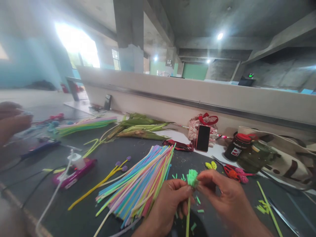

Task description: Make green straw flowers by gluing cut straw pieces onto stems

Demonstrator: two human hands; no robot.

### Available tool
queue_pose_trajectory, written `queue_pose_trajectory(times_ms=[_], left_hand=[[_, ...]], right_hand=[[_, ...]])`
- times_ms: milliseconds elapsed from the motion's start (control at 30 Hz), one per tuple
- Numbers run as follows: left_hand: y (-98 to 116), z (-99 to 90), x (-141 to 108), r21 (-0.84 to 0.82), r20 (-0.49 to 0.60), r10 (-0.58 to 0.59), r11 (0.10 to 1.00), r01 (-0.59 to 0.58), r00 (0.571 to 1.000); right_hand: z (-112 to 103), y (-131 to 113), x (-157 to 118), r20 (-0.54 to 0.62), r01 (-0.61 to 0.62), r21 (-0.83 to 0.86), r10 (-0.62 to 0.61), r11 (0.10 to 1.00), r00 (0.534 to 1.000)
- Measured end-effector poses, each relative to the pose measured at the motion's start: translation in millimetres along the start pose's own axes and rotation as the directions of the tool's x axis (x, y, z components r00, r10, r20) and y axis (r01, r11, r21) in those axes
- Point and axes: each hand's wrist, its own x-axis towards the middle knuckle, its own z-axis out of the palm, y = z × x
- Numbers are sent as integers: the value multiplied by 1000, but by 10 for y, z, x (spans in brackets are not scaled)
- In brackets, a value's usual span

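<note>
My left hand (170, 202) pinches the top of a yellow-green stem (188, 219), just below a mint-green tufted head (192, 177). My right hand (224, 197) has its thumb and fingers closed on the right side of that green head. Small cut green pieces (200, 211) lie on the dark table around and below the hands. To the left of my left hand spreads a large bundle of pastel pipe cleaners (138, 184). A yellow stem with purple buds (98, 186) rests further left.
Corn husks (140, 126), a pink power strip (74, 174) with cables, a phone (202, 138), a black bottle (237, 147), a green jar (256, 154) and scissors (283, 217) surround the work area. Another person's hand (12, 121) shows at far left.
</note>
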Motion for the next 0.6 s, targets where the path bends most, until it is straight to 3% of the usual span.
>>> queue_pose_trajectory(times_ms=[300,600], left_hand=[[17,34,-26,40,-41,14,999,-12,999],[9,30,-25,81,-71,31,996,-25,997]], right_hand=[[110,-41,-15,-26,-255,204,266,945,964],[184,-47,-29,-38,-340,297,367,892,930]])
